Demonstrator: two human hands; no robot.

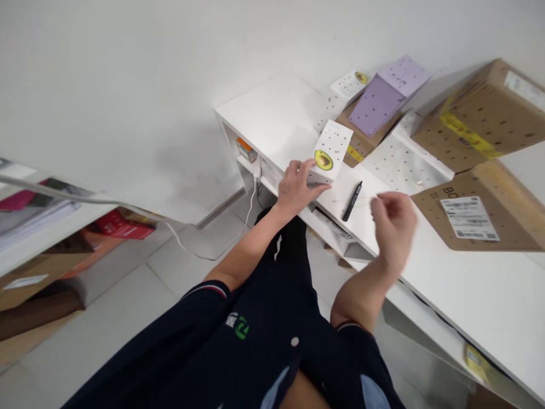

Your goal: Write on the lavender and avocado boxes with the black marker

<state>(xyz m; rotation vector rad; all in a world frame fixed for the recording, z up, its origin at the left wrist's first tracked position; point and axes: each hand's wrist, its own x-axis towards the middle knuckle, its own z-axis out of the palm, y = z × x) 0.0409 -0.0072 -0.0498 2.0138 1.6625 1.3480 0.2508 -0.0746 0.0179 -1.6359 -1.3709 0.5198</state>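
My left hand [297, 186] grips the near end of a white box [330, 149] printed with an avocado, which rests on the white desk [276, 116]. My right hand [394, 224] hovers above the desk just right of a black pen [352, 200]; it is blurred by motion, its fingers loosely curled with nothing visible in them. The pen lies on the desk between the two hands.
An open cardboard box with purple dotted packs [383, 99] stands behind the white box. Two brown cartons [481, 113] [477, 210] sit at the right. A white cable [179, 238] trails to the floor. Shelves with papers and boxes [46, 227] stand at left.
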